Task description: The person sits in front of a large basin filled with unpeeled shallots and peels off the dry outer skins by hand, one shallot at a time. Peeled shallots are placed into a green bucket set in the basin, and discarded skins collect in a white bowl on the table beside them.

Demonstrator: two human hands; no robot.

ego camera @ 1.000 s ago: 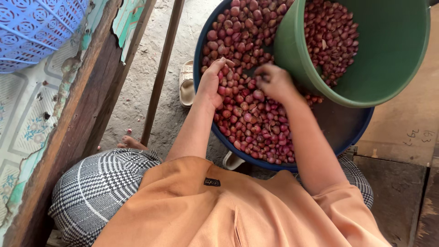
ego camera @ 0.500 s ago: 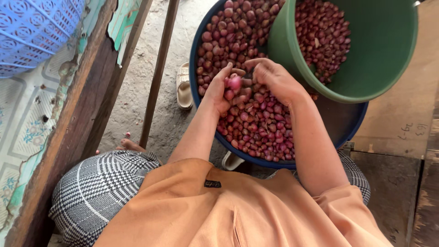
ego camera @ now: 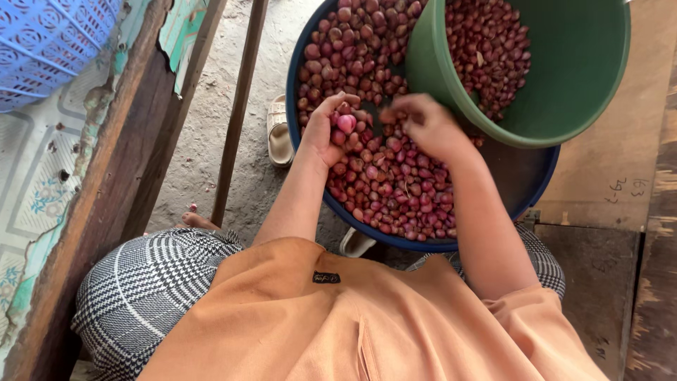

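Note:
A wide dark blue basin (ego camera: 493, 243) holds a heap of small red shallots (ego camera: 395, 190). A green bucket (ego camera: 592, 85) leans inside it at the upper right, with more shallots in its bottom. My left hand (ego camera: 326, 130) is cupped over the heap and holds a pinkish shallot (ego camera: 346, 123) between thumb and fingers. My right hand (ego camera: 427, 123) hovers just right of it, by the bucket's rim, fingers curled and blurred; whether it holds anything is unclear. Both forearms reach up from my orange shirt.
A wooden beam (ego camera: 106, 197) and a thin pole (ego camera: 236, 113) run along the left. A blue plastic basket (ego camera: 42, 42) sits at the top left. A pale sandal (ego camera: 278, 134) lies on the dirt beside the basin. Wooden boards (ego camera: 620, 212) lie to the right.
My left hand went from lying flat on the heap to lifting one shallot. My right hand rose off the shallots and came towards the left hand near the bucket rim.

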